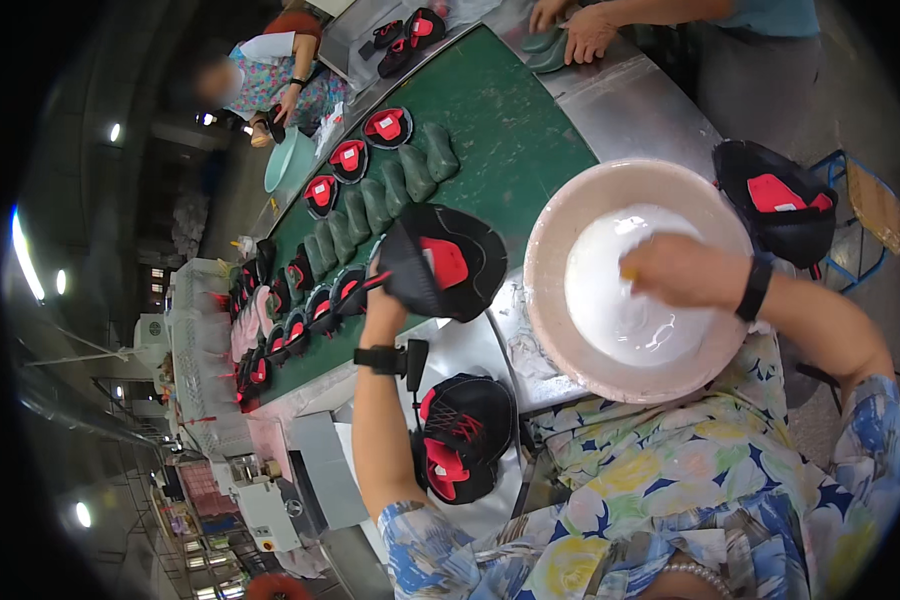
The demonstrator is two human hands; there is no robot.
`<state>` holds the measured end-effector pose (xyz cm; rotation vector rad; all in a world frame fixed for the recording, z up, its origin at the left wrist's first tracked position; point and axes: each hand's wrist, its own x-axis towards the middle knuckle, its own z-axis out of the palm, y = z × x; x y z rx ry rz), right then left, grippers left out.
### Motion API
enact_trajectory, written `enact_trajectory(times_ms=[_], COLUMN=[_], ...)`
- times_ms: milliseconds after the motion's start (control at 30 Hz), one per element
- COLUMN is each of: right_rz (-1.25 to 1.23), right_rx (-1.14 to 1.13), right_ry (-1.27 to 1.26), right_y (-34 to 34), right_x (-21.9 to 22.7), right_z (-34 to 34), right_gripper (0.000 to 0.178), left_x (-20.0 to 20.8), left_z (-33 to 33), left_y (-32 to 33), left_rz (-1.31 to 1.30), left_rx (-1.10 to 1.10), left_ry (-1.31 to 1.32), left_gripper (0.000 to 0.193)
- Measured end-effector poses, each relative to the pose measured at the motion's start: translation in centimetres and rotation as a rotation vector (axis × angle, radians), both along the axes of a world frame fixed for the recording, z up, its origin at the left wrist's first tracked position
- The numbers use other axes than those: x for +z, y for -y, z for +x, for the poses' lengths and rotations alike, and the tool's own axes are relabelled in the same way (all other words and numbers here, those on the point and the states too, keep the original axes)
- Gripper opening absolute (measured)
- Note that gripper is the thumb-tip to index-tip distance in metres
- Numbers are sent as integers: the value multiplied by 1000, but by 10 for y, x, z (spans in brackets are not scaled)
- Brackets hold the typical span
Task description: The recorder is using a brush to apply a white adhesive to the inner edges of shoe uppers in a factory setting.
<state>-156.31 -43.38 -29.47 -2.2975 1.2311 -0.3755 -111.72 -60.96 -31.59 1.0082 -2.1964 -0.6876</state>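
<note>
My left hand [383, 308] holds up a black shoe upper [482, 255] with a red lining, its opening facing me. The fingers are mostly hidden behind the upper. Over a pale pink basin [560, 355] of white liquid [620, 320], my right hand [685, 272] is closed, its fingertips pointing left. Motion smears it; a small yellowish bit shows at the fingertips, too blurred to name. More black and red uppers [465, 425] lie stacked below my left hand. Another black upper [780, 215] sits just right of the basin.
A green work surface [510, 120] carries rows of uppers [350, 158] and green foot-shaped forms [375, 205]. At the top, a co-worker's hands [590, 35] touch similar green forms. Another person [270, 75] works at far left beside a mint basin [288, 160]. A stool [875, 205] stands right.
</note>
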Motion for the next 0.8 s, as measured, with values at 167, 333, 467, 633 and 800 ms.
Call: enact_trajectory(times_ms=[167, 333, 467, 633, 800], right_rz=[-186, -276, -399, -206, 19], right_rx=[-297, -178, -331, -623, -681], right_ry=[455, 750, 569, 784, 916], right_y=[7, 11, -1, -18, -31], right_x=[56, 85, 85, 65, 55], right_z=[-42, -27, -25, -21, -4], right_gripper=[19, 27, 30, 36, 37], left_x=[30, 47, 39, 41, 45], left_z=[-17, -97, -154, -187, -202], left_y=[-28, -70, -81, -101, -117], left_rz=[880, 621, 412, 144, -112], left_rx=[92, -21, 25, 103, 189], left_ry=[-489, -295, -267, -244, -234], left_gripper=[38, 38, 39, 40, 42])
